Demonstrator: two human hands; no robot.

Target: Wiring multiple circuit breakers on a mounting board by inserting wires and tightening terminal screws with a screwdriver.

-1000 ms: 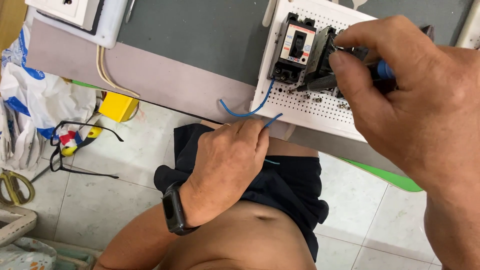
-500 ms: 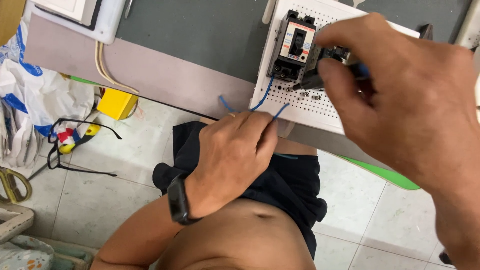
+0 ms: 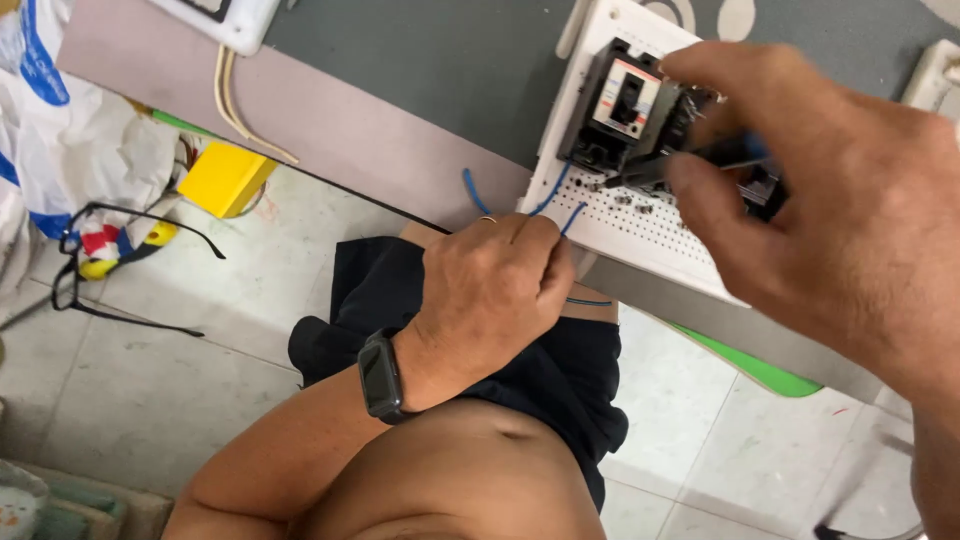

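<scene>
A black circuit breaker (image 3: 620, 110) sits on a white perforated board (image 3: 650, 235) at the table's edge. My right hand (image 3: 830, 220) grips a blue-handled screwdriver (image 3: 700, 158) whose tip points at the breaker's lower terminals. Blue wires (image 3: 553, 197) run down from the breaker. My left hand (image 3: 490, 290), with a black wrist band (image 3: 380, 377), is closed on a blue wire just below the board's front edge.
The grey table top (image 3: 400, 60) carries a white box with cream cables (image 3: 240, 90) at the far left. On the tiled floor lie a yellow box (image 3: 225, 178), black-framed glasses (image 3: 110, 260), plastic bags (image 3: 70, 130) and a green sheet (image 3: 760, 370).
The view has shifted a little to the right. My right hand has brought the screwdriver slightly lower toward the breaker's terminals. My left hand keeps its hold on the blue wire.
</scene>
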